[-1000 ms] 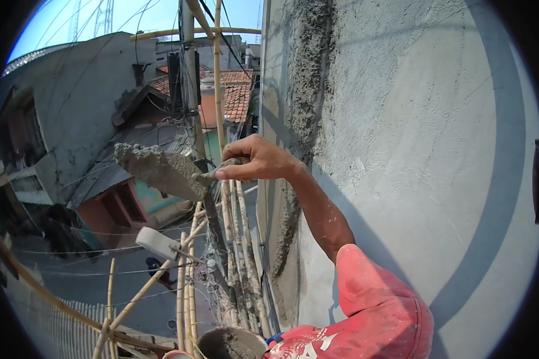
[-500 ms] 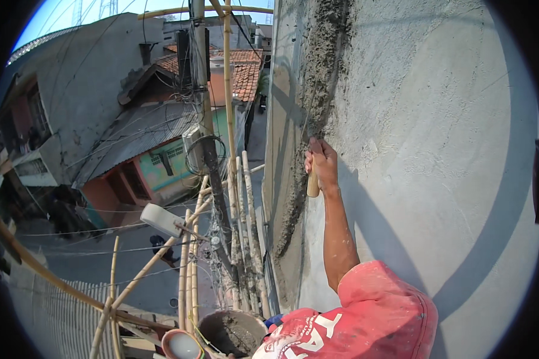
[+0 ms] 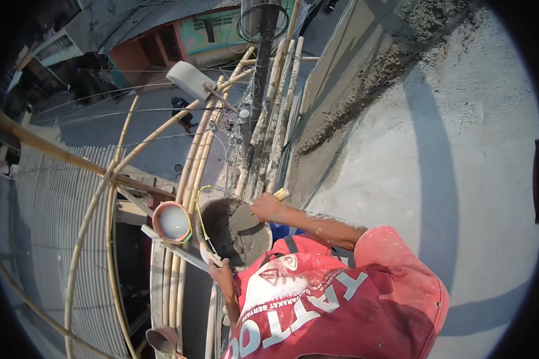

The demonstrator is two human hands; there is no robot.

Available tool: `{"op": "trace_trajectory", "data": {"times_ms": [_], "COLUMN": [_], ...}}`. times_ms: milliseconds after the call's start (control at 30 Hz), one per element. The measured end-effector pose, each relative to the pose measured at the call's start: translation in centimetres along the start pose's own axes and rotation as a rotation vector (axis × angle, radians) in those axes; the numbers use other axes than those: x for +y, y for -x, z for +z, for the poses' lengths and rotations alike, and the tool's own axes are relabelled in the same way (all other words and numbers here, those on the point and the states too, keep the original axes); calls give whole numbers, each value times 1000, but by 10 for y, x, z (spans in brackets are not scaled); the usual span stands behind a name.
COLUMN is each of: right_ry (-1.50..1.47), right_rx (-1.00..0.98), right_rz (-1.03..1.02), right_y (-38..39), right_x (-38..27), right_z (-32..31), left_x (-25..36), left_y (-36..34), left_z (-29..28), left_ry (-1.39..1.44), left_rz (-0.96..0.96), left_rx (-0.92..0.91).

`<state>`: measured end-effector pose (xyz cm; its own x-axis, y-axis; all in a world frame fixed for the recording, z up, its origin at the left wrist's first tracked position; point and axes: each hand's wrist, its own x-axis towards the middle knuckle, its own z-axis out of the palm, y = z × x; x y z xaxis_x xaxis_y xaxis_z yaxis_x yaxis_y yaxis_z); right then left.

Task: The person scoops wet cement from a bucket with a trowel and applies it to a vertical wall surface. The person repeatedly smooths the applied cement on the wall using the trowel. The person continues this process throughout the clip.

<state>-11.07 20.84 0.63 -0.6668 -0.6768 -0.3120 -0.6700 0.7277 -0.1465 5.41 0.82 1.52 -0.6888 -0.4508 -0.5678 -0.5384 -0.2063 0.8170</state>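
Note:
My right hand (image 3: 268, 207) is closed round the wooden handle (image 3: 282, 194) of a trowel. The trowel's blade (image 3: 244, 219) lies down in the grey wet mortar (image 3: 226, 236). That mortar fills part of a round bucket (image 3: 201, 209) with a yellow cord at its rim. Low on the bucket's near side, my left hand (image 3: 223, 276) grips the rim, its fingers partly hidden. Up to the right, a rough strip of fresh mortar (image 3: 371, 81) runs along the edge of the grey wall (image 3: 377, 179).
A small orange bucket of cloudy water (image 3: 173, 222) stands left of the mortar. Bamboo scaffold poles (image 3: 188, 161) and a utility pole (image 3: 262, 78) with cables rise ahead. Far below lie a street with a person (image 3: 183, 113) and a corrugated roof (image 3: 60, 209).
My right hand has come down from the wall's mortar strip to the bucket with the trowel. My left hand has come into sight at the rim. The view has tilted downward.

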Motion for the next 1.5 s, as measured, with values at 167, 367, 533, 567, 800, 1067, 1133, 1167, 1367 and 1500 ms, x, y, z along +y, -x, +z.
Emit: {"op": "trace_trajectory", "data": {"times_ms": [167, 367, 533, 567, 800, 1067, 1133, 1167, 1367, 1500], "right_ry": [61, -159, -421, -433, -510, -391, -372, -379, -460, -332], "right_rx": [216, 289, -96, -85, 103, 221, 236, 242, 241, 430], "right_rz": [-222, -458, -64, -32, 147, 145, 162, 185, 264, 146], "right_y": [-32, -19, 12, 18, 43, 38, 35, 37, 45, 37], "right_x": [13, -45, -37, -32, -3, 11, 14, 17, 33, 48], "right_z": [42, 80, 58, 43, 33, 16, 8, 3, -72, -165], "left_x": [1, -4, 4, 6, -5, 2, -14, -10, 4, -24], "left_y": [9, 17, 19, 22, 13, 5, -6, -8, -13, -32], "left_z": [9, 4, 7, 6, 1, 4, 4, 9, 18, 2], "left_ry": [32, -93, 38, 71, 43, 80, 18, 76, 54, 8], "left_rz": [53, 121, 76, 48, 27, 83, 198, 181, 107, 245], "left_rx": [-42, 25, 44, 48, 13, 61, 42, 35, 19, 130]}}
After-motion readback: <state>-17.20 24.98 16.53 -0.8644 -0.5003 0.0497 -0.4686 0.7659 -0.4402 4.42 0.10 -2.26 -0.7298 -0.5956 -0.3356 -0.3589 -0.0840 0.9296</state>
